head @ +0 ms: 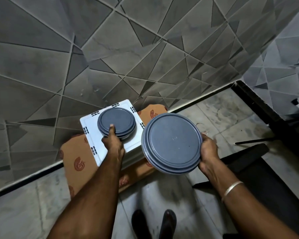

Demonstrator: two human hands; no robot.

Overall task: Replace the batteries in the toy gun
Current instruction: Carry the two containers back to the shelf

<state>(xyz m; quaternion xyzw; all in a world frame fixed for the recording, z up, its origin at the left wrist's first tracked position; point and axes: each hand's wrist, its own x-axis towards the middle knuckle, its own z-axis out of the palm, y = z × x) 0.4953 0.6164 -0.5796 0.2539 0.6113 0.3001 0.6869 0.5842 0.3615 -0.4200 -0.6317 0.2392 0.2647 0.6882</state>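
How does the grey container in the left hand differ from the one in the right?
The small container in the left hand looks clearly narrower than the large container in the right hand. The small container is low over the white crate, lid about level; the large container is held up in the air beside it, tilted toward the camera. Both are round, grey-blue, lidded, and gripped at the rim.
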